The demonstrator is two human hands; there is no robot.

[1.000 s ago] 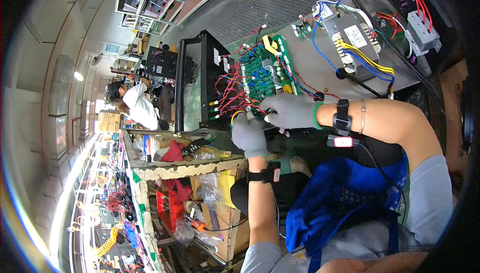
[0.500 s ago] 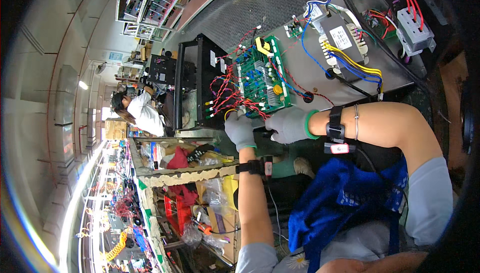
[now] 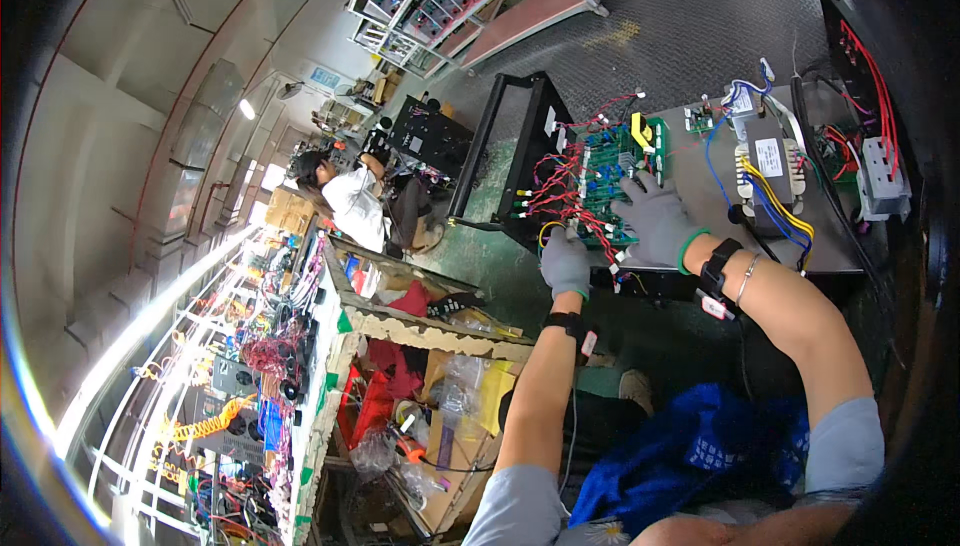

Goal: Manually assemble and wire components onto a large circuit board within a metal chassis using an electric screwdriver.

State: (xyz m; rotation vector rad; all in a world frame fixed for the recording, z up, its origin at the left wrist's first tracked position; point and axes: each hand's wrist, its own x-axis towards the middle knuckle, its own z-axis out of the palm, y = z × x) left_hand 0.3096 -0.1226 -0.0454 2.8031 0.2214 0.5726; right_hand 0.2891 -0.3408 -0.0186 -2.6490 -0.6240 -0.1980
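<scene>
A green circuit board [image 3: 622, 151] with a yellow transformer and silver heat sinks lies in an open equipment chassis. Twisted red wires [image 3: 568, 186] with white plugs run from the black front panel [image 3: 530, 141] to the board's left side. My left hand [image 3: 566, 268], in a grey glove, is at the board's near left corner. Its fingers are bent closed among the wires beside a yellow wire loop [image 3: 547, 233]; what lies between them is hidden. My gloved right hand [image 3: 655, 226] reaches over the board's near right part, fingers spread, fingertips at the components.
A large transformer [image 3: 770, 171] with yellow and blue leads is mounted right of the board. Beyond it is a grey block [image 3: 882, 181] with red cables. A worn workbench [image 3: 420, 331] with cluttered shelves stands left. A co-worker in white [image 3: 355, 208] sits farther off. Racks [image 3: 450, 6] hold boards.
My right hand has moved from the chassis's near edge onto the board, its fingers spreading. My left hand stays by the wires. The whole view has turned, shifting the chassis to the right.
</scene>
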